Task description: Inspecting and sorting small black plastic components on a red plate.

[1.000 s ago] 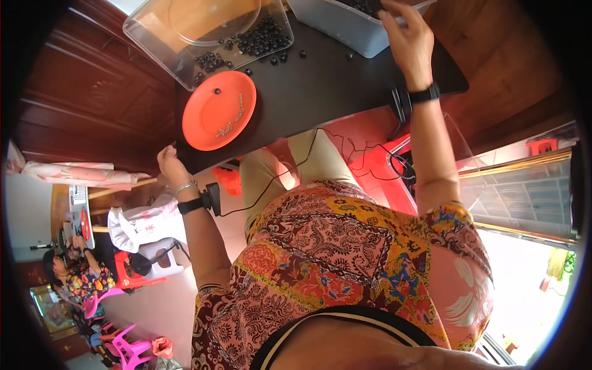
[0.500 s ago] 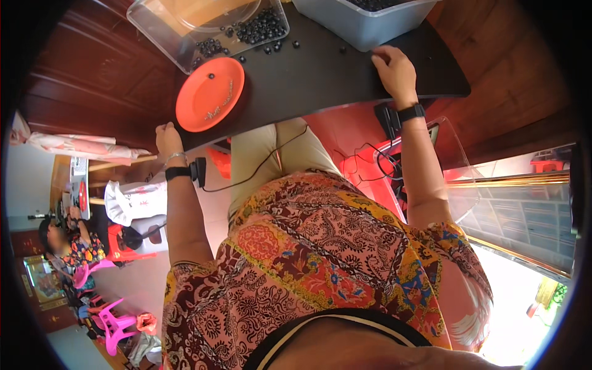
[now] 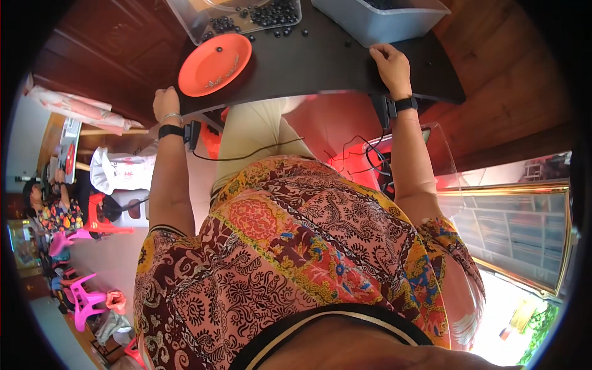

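Observation:
My left hand is curled closed at the table's left edge, just below an orange-red plate. Its fingertips are hidden. Resting on the dark table, my right hand has its fingers bent and pressed together beside a grey plastic tub; anything in them is too small or hidden to see. One dark bead and a line of tiny pale pieces lie on the plate. Behind it, a clear plastic box contains many black beads, with several more loose on the tabletop.
A black cable runs from my left wrist device across my lap. More cables hang below my right wrist, near a red surface under the table. To the left are a red stool, pink stools and another person at a table.
The view has shifted, so the table, plate and boxes sit higher in the picture. Both hands stay closed in about the same places, the right still beside the grey tub.

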A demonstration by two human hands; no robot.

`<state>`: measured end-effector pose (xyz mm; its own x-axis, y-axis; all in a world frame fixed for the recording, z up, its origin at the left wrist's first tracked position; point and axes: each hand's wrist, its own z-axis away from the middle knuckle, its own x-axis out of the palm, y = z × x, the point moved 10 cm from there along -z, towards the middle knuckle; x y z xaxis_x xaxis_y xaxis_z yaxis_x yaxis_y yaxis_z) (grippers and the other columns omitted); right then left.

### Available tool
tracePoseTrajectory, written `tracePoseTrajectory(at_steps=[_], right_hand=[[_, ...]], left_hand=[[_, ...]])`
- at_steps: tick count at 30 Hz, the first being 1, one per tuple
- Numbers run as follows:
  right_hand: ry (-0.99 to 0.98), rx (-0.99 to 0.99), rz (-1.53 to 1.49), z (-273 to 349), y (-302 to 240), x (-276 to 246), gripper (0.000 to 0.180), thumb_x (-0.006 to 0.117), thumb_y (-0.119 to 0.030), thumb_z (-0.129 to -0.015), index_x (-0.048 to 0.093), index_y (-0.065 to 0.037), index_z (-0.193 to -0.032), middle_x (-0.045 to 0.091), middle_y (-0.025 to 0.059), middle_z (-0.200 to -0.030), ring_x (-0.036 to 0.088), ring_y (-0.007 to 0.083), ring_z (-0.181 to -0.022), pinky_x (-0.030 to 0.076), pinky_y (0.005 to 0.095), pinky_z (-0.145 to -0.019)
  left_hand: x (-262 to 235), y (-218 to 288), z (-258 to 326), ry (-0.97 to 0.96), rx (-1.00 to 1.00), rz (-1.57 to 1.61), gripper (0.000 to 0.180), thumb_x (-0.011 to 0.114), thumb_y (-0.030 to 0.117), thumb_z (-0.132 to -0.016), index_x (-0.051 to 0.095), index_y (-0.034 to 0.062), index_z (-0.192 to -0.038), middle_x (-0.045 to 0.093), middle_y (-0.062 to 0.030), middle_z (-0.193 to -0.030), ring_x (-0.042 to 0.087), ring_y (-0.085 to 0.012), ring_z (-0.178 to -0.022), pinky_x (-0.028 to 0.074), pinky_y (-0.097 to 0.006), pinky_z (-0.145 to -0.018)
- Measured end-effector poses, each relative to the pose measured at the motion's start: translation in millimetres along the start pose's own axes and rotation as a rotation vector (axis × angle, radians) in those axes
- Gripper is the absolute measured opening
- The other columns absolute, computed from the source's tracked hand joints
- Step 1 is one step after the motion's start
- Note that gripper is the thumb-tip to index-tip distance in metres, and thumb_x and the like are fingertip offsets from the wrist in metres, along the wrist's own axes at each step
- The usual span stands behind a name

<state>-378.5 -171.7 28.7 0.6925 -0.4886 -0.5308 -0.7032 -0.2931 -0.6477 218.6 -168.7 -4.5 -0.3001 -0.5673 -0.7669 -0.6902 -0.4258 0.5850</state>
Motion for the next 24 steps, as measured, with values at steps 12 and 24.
tracePoseTrajectory(at_steps=[12,24], right_hand=[[-0.043,0.069,0.034,7,-11,-4,0.018,0.062,-0.016,-0.088,0.067,0.000,-0.096,0.068,0.0074,-0.082,0.062,0.0117,-0.078,0.047,0.0248,-0.073],[-0.504,-0.334,-0.002,-45,-177,123,0.018,0.063,-0.010,-0.086,0.065,-0.002,-0.102,0.064,0.0105,-0.092,0.064,0.0203,-0.082,0.050,0.0298,-0.072]], left_hand=[[4,-6,12,-0.080,0.028,0.238,0.043,0.052,0.036,-0.085,0.062,0.0009,-0.107,0.062,-0.0224,-0.112,0.056,-0.0379,-0.108,0.042,-0.043,-0.092],[12,-12,27,-0.145,0.198,0.715,0.022,0.059,0.012,-0.086,0.061,-0.0018,-0.103,0.057,-0.0129,-0.106,0.056,-0.0234,-0.099,0.043,-0.033,-0.089]])
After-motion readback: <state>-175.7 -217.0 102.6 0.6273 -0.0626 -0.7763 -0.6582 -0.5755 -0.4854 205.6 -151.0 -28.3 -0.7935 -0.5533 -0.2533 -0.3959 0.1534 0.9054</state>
